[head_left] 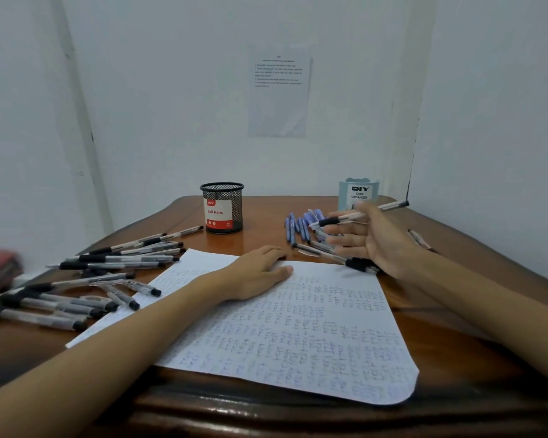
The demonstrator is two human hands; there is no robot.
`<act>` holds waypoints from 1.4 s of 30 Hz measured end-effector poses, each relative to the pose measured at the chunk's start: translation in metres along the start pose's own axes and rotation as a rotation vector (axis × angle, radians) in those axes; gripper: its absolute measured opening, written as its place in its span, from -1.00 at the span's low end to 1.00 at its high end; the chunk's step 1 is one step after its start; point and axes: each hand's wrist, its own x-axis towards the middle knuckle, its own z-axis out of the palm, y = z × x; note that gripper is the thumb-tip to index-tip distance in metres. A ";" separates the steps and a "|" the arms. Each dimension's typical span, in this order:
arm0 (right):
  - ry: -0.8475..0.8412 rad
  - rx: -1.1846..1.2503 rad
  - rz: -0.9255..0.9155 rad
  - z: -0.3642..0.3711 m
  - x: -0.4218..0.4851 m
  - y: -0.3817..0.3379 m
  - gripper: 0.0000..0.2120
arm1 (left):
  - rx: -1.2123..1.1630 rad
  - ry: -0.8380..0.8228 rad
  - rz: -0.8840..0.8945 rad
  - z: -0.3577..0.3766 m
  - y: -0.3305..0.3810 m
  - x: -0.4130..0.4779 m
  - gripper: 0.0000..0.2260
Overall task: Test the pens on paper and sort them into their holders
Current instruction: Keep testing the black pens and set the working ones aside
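Black-gripped pen [389, 206] pinched in the raised right hand [374, 241], left hand [257, 273] flat, fingers [271, 252] together, on the paper [298, 336].

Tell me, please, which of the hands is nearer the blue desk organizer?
Right. The right hand, holding a pen, hovers just in front of the desk organizer; the left hand rests on the paper, farther left.

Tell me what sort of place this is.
Probably a home or office desk corner: a wooden desk against plain white walls, a printed sheet stuck to the wall, and a mesh pen holder beside scattered pens.
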 end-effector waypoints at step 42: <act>-0.041 -0.567 -0.246 0.011 -0.002 0.029 -0.62 | 0.125 -0.068 0.004 0.001 0.005 -0.001 -0.54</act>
